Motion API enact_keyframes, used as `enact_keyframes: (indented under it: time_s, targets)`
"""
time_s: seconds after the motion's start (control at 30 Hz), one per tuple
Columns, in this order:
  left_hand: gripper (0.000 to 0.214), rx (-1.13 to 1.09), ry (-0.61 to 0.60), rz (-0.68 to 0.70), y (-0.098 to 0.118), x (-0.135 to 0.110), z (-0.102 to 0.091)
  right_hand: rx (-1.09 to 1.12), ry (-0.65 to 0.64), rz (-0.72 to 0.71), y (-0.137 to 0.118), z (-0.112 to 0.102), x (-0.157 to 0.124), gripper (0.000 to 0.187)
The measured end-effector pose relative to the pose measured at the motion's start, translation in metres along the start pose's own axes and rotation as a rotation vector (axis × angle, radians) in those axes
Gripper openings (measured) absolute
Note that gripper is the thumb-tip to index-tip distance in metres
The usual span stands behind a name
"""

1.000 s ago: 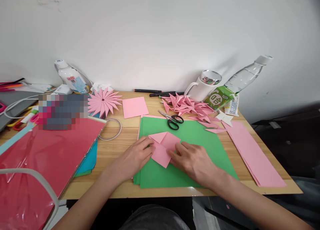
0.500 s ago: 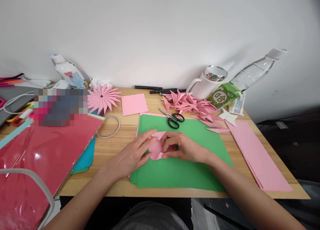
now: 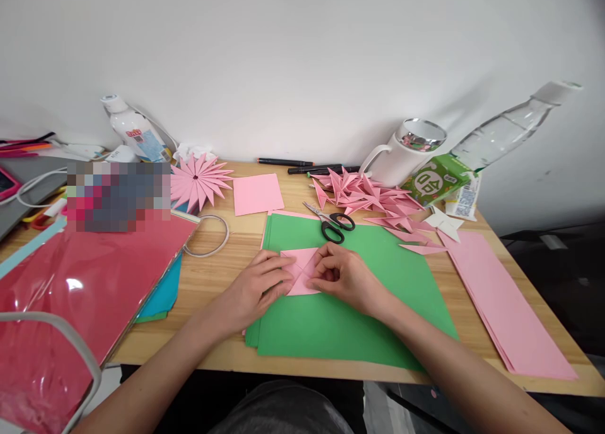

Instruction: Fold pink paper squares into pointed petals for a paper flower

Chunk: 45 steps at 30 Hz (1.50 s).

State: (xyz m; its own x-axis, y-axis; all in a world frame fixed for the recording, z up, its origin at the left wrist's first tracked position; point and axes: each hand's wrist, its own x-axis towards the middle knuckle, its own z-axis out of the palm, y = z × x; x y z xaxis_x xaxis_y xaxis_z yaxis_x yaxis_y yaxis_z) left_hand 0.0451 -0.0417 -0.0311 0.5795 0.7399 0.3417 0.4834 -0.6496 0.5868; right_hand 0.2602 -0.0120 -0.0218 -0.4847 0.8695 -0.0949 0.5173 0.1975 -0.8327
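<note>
A small square of pink origami paper, its flaps folded in to the middle and diagonal creases showing, lies on a stack of green paper. My left hand holds the square down by its left side, fingers over the top and thumb near the lower corner. At the opposite side, my right hand is closed, thumb and fingertips pinching the right edge. Just beyond the hands, scissors with black handles rest on the green stack.
Behind are a flat pink square, a pink paper star and a heap of folded pink pieces. A white mug, a tilted bottle and pink strips stand or lie right. A tape roll and red pack lie left.
The pink paper's raised flaps now lie flat, making a neat square. My left hand's fingers have come down onto it, and the right hand has shifted slightly right. The view has moved a little.
</note>
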Motion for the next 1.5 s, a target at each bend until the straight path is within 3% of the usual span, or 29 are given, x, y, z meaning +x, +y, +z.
enact_keyframes:
  time_s: [0.13,0.47,0.73,0.97,1.13,1.5]
  targets:
    - [0.010,-0.002,0.051,-0.034,0.0023,0.0013,0.0040,0.008,0.007,0.015,0.0000,0.0000,0.0001,0.017]
    - [0.016,0.093,0.010,0.009,0.0023,-0.0005,0.0065,-0.013,0.026,-0.005,0.0004,0.0013,-0.0004,0.014]
    - [0.016,0.047,0.000,-0.001,0.0014,0.0002,0.0034,0.026,0.015,0.019,-0.0002,0.0017,0.0000,0.012]
    - [0.037,-0.040,-0.033,-0.006,-0.0016,-0.0025,-0.0017,0.032,0.011,0.017,0.0015,0.0014,-0.0002,0.012]
    - [0.020,-0.032,-0.003,-0.034,0.0015,-0.0012,0.0017,0.031,0.012,0.017,0.0010,0.0012,-0.0007,0.012]
    - [0.019,0.125,-0.006,0.010,0.0029,-0.0017,0.0065,0.037,0.024,0.033,-0.0022,0.0015,-0.0006,0.011]
